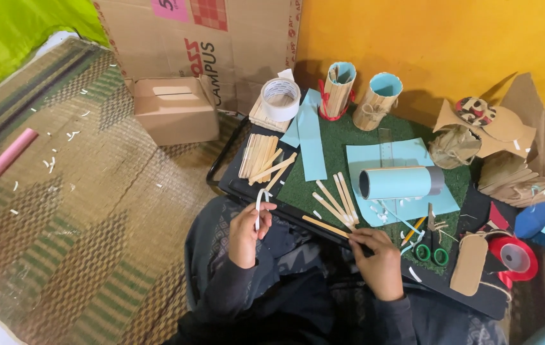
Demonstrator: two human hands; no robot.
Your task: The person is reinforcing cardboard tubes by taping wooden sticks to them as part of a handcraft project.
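Observation:
My left hand is raised over my lap and pinches a thin white strip that curls upward. My right hand rests at the near edge of a green mat, its fingertips on the end of a wooden stick. More loose sticks lie just beyond it on the mat. A light blue tube lies on its side on a light blue paper sheet. Green-handled scissors sit to the right of my right hand.
A pile of sticks, a white tape roll and a blue paper strip lie at the mat's left. Two stick-covered cups stand at the back. Cardboard boxes, cardboard scraps, red tape and a woven floor mat surround.

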